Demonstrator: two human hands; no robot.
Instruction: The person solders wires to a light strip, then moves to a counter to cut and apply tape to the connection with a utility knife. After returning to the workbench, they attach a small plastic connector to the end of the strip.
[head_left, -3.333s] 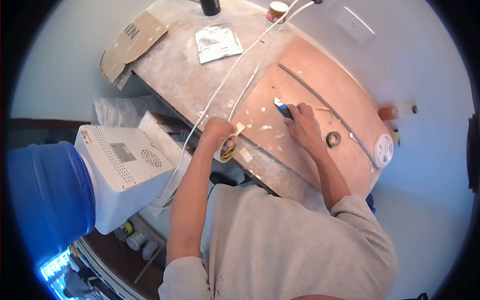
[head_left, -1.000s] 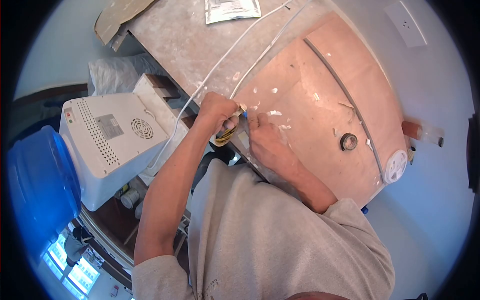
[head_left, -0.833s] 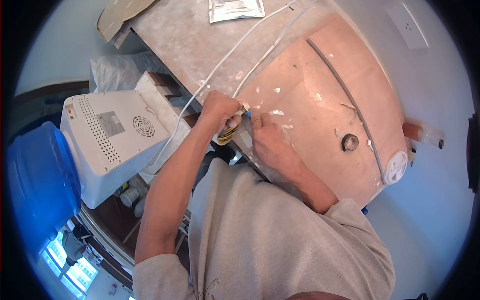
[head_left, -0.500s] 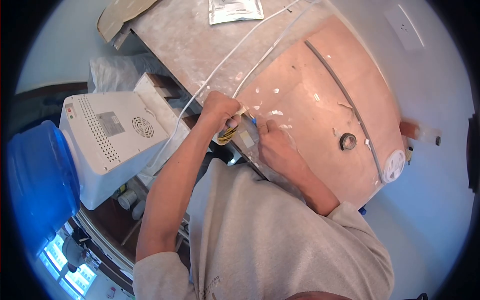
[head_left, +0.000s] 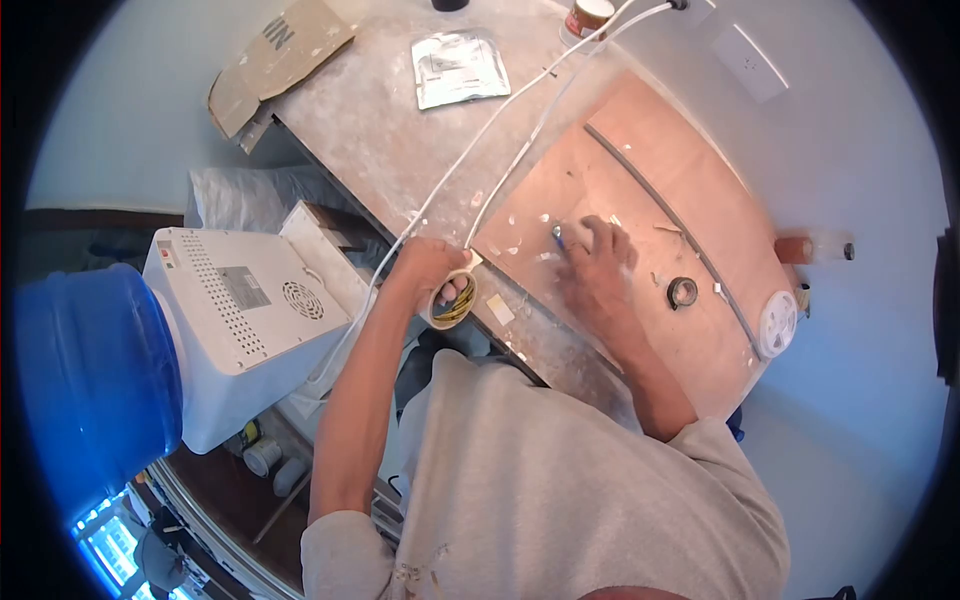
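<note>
My left hand [head_left: 425, 268] is closed around a pale tape roll [head_left: 458, 308] with a yellow-and-black inner ring, its fingers reaching into the hole. A short pale end sticks up from the roll by my thumb, at the table's near edge. Over the orange-brown board [head_left: 560, 190], my right hand [head_left: 600, 262] spreads its slightly blurred fingers. Beside its fingertips lies a small tool with a blue part [head_left: 559, 237], partly covered by the hand. A white cable [head_left: 440, 190] runs past my left wrist.
A black tape roll [head_left: 682, 292], a long grey strip [head_left: 660, 195] and a white reel [head_left: 778, 325] lie on the board. Behind it are a silver pouch [head_left: 460, 72] and a tub [head_left: 588, 18]. A water dispenser [head_left: 250, 310] with a blue bottle [head_left: 95, 370] stands left.
My right hand has moved away from the tape roll, out over the board, and its fingers have opened from the blue tool. My left hand keeps the roll, its hole now more visible.
</note>
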